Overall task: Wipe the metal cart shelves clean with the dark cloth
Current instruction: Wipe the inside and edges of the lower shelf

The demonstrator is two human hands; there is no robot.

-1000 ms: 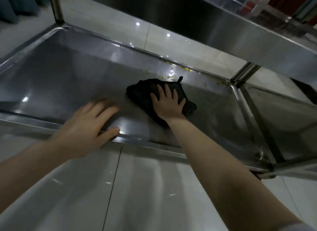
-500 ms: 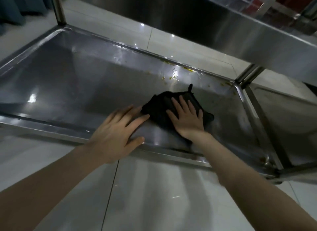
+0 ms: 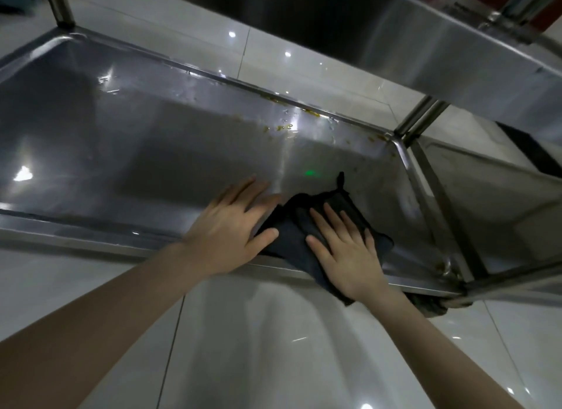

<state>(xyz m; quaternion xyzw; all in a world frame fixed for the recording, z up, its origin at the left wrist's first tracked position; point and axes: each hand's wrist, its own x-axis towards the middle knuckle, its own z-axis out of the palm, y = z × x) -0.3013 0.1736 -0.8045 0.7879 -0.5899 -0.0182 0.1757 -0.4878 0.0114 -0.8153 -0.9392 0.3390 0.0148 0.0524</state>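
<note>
Dark cloth [image 3: 307,235] lies at near right of lower shelf [image 3: 121,153], one corner draped over the near rim. Right hand [image 3: 346,250] is flat on the cloth, fingers straight and slightly spread. Left hand [image 3: 228,232] is flat just beside it, fingers straight and close together, thumb on the cloth's left edge. Best move, probably: press evenly and push far-right toward the yellow residue [image 3: 313,113] along the far rim, pulling the draped corner back on. No brands or readable writing.

A brushed, glossy metal shelf [image 3: 152,153] is seen beneath a matt dark cloth [image 3: 292,241]; the floor tiles [image 3: 258,347] are polished.
</note>
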